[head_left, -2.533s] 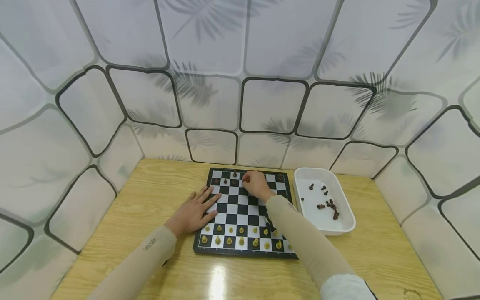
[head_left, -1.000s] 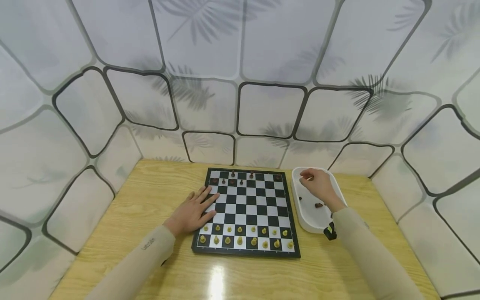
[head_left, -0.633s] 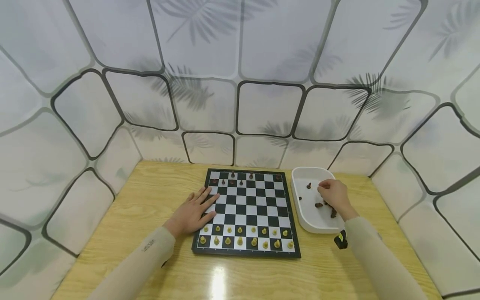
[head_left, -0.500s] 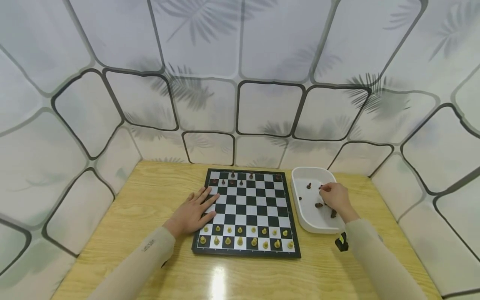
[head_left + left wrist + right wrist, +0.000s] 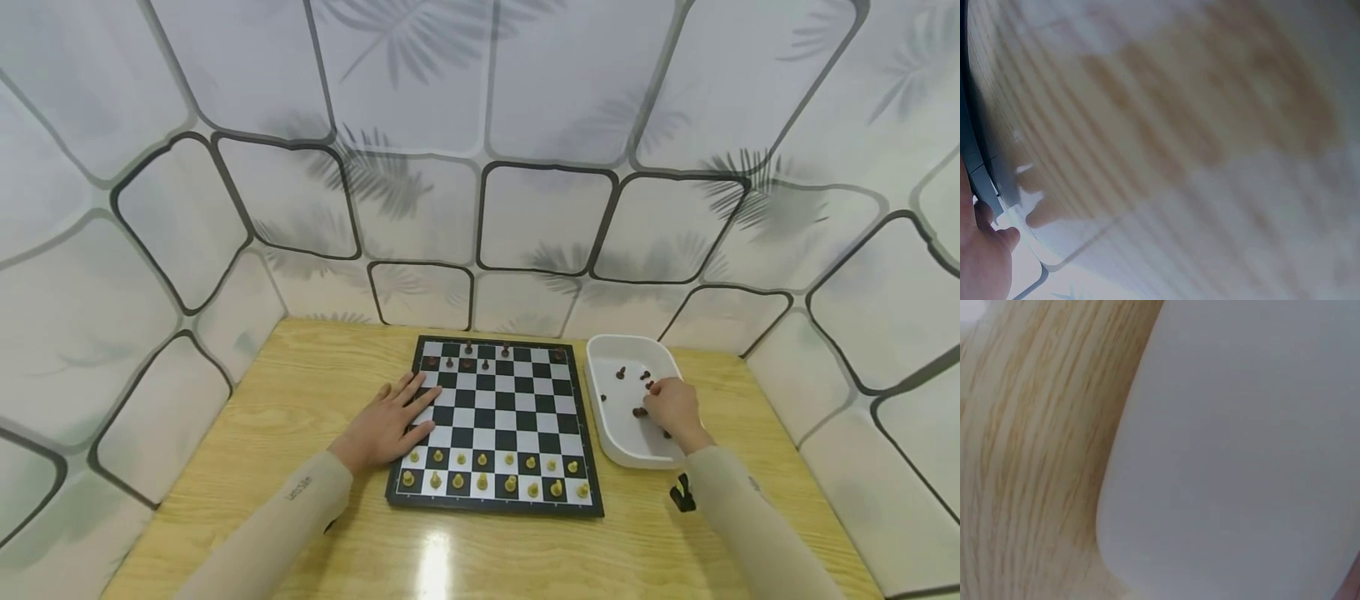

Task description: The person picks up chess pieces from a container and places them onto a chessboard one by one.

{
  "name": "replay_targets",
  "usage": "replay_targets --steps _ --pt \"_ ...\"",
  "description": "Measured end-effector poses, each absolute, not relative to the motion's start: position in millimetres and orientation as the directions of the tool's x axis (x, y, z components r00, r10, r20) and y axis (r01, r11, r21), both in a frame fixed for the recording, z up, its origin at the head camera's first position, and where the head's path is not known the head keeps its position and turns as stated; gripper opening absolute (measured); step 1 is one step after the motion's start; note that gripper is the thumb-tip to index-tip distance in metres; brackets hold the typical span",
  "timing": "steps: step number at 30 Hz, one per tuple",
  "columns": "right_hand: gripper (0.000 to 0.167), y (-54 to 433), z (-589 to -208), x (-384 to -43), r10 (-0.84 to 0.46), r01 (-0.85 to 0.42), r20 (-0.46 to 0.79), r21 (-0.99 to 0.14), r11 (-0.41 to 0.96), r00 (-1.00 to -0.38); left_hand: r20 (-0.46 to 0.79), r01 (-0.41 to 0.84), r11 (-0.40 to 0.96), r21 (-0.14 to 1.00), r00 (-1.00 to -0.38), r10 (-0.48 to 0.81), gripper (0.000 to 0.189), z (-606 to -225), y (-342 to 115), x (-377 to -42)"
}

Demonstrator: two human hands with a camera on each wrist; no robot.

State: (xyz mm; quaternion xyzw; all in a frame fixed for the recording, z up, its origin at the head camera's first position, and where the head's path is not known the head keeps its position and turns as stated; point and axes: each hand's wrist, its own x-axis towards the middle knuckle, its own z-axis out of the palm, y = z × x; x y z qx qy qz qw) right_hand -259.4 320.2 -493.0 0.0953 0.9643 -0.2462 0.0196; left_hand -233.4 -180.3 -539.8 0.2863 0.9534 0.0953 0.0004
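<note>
My left hand (image 5: 388, 425) lies with fingers spread over the left edge of a black-and-white chessboard (image 5: 483, 408). In the left wrist view, part of that hand (image 5: 988, 250) shows at the lower left. My right hand (image 5: 673, 408) reaches down into a white tray (image 5: 622, 442), fingertips among dark brown chess pieces. Whether it pinches one, I cannot tell. A small piece (image 5: 650, 385) shows right by its fingertips, and another (image 5: 639, 412) lies just left of the hand. The right wrist view is mostly filled by the tray's outer wall (image 5: 1222, 450).
Yellow chess pieces (image 5: 482, 482) stand in two rows along the board's near side. Several dark pieces (image 5: 486, 365) stand at its far side. More dark pieces (image 5: 621, 372) lie in the tray, right of the board. A patterned cloth wall (image 5: 517, 292) closes off the wooden table (image 5: 322, 367).
My right hand has left the far side of the board, where two more dark pieces now show, and moved right into the tray, then slightly nearer me. My left hand has stayed put.
</note>
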Motion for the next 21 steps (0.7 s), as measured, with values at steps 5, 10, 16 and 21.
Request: replay_targets --steps 5,10,16,21 --pt "0.033 317.8 -494.7 -261.8 0.132 0.164 -0.102 -0.442 0.882 -0.986 0.054 0.543 0.818 0.19 -0.838 0.543 0.067 -539.3 -180.2 -233.8" --pt "0.036 318.5 -497.3 -263.6 0.091 0.136 -0.125 -0.429 0.893 -0.988 0.053 0.542 0.82 0.184 -0.838 0.543 0.067 -539.2 -180.6 -233.5" --pt "0.035 318.9 -499.3 -264.1 0.064 0.106 -0.116 -0.406 0.908 -0.991 0.051 0.543 0.82 0.182 -0.838 0.543 0.067 -538.7 -180.7 -233.2" --pt "0.034 317.5 -500.2 -264.7 0.057 0.093 -0.1 -0.41 0.907 -0.993 0.046 0.541 0.82 0.186 -0.839 0.543 0.067 -538.2 -180.4 -232.7"
